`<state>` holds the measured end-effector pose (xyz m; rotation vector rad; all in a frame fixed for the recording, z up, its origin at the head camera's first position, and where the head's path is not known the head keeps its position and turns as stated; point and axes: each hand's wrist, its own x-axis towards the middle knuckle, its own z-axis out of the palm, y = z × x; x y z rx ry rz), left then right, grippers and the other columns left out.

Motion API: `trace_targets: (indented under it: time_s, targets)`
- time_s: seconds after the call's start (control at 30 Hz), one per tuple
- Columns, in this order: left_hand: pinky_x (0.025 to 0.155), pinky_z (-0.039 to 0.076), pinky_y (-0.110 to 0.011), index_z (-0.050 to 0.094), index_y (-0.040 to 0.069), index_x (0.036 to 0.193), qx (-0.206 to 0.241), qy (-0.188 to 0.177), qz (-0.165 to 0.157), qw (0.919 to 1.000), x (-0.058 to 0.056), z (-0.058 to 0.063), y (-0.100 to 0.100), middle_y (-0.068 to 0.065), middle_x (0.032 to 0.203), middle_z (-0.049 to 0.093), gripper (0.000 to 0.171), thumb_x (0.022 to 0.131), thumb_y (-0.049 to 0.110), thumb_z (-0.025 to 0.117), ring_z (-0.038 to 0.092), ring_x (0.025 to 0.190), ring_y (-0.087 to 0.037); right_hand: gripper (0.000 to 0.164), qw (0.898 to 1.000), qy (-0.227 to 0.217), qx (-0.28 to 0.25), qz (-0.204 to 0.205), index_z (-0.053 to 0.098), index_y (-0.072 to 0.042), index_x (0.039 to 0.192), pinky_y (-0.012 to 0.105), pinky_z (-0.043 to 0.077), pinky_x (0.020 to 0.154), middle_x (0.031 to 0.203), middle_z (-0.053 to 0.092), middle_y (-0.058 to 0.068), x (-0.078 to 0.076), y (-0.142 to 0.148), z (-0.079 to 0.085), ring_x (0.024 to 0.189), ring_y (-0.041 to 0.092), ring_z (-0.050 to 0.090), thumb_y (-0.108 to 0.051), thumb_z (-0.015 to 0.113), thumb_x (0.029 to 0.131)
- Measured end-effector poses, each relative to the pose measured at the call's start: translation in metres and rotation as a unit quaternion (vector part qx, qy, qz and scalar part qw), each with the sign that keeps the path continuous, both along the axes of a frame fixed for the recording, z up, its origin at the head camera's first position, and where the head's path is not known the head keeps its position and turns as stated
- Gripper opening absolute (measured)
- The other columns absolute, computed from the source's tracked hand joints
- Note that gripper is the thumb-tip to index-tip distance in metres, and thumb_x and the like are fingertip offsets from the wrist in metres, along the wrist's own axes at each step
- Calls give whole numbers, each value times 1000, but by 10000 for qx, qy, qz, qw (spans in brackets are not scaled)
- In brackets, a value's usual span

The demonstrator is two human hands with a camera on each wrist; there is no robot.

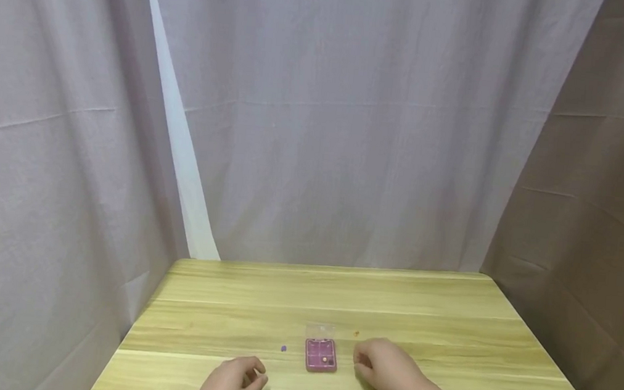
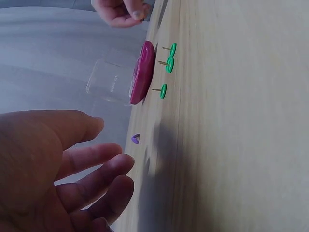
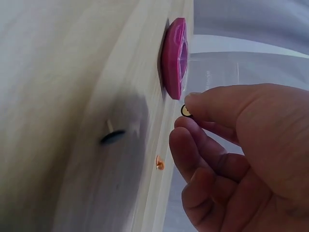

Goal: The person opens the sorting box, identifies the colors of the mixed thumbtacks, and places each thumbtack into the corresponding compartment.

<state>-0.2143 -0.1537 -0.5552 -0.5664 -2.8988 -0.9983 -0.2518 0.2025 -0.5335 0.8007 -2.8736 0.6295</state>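
Note:
My right hand [image 1: 391, 370] pinches a black thumbtack [image 3: 185, 110] between thumb and forefinger, its gold underside showing in the right wrist view. It hovers just right of a small magenta pill box [image 1: 309, 367] whose clear lid [image 2: 108, 82] stands open at the back. In the head view the box has several compartments, with a small gold-and-dark piece in the front right one. Left of the box, my left hand [image 1: 231, 383] hovers over the table, fingers loosely bent with nothing in them. Several green thumbtacks [image 2: 163, 91] lie near it, points up.
Purple thumbtacks [image 1: 284, 348] lie left of the box, orange thumbtacks [image 1: 356, 333] to its back right. Another black thumbtack [image 3: 112, 137] lies below my right hand. The wooden table [image 1: 259, 289] ends at grey curtains [image 1: 348, 161] behind and at both sides.

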Motion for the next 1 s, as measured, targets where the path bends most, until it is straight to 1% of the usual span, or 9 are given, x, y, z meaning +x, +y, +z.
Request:
trace_targets:
  time_s: [0.17, 0.43, 0.57, 0.7, 0.77, 0.9, 1.0]
  targets:
    - [56, 50, -31, 70, 21, 97, 12, 9, 25, 10000, -1, -3, 0, 13, 77, 67, 17, 90, 36, 67, 53, 61, 0, 16, 10000, 39, 31, 32, 61, -29, 76, 28, 49, 57, 67, 54, -19, -8, -8, 0, 61, 1, 48, -22, 71, 86]
    - [54, 50, -29, 70, 21, 97, 71, -252, 51, 9996, 1, -4, 0, 13, 77, 67, 17, 91, 36, 65, 53, 60, -1, 16, 9999, 63, 18, 78, 60, -29, 75, 29, 49, 59, 66, 53, -18, -19, -27, 4, 61, 3, 49, -23, 69, 88]
    - [54, 50, -28, 70, 19, 98, 95, -271, 6, 9996, 3, -3, 1, 13, 77, 67, 18, 91, 35, 65, 53, 59, -1, 22, 9999, 105, -3, 91, 56, -28, 71, 26, 45, 54, 62, 51, -16, -25, -39, 2, 57, 4, 46, -23, 71, 86]
    - [53, 49, -27, 70, 18, 98, 155, -245, -77, 9996, 3, -1, 1, 12, 77, 67, 18, 90, 34, 66, 53, 59, -1, 26, 9996, 248, 96, 99, 52, -28, 67, 25, 42, 50, 58, 47, -15, -29, -50, -1, 53, 4, 44, -25, 73, 83]
    - [53, 50, -27, 70, 17, 99, 162, -226, -102, 9996, 3, -1, 2, 11, 77, 68, 19, 90, 34, 66, 53, 59, 0, 24, 9994, 308, 120, 110, 54, -27, 68, 25, 43, 50, 58, 48, -15, -29, -53, -3, 53, 4, 44, -26, 73, 83]
    - [54, 50, -28, 70, 17, 99, 158, -244, -88, 9995, 2, -2, 1, 12, 77, 67, 20, 90, 35, 67, 53, 59, 0, 17, 9989, 409, 120, 171, 60, -27, 72, 27, 46, 54, 63, 52, -17, -31, -59, -6, 57, 3, 46, -25, 74, 82]
    - [53, 50, -28, 71, 17, 99, 166, -280, -80, 9994, 2, -3, 1, 12, 76, 67, 21, 90, 35, 67, 53, 59, 0, 14, 9990, 378, 128, 179, 62, -26, 74, 28, 49, 57, 66, 54, -17, -32, -61, -7, 59, 2, 47, -24, 75, 81]
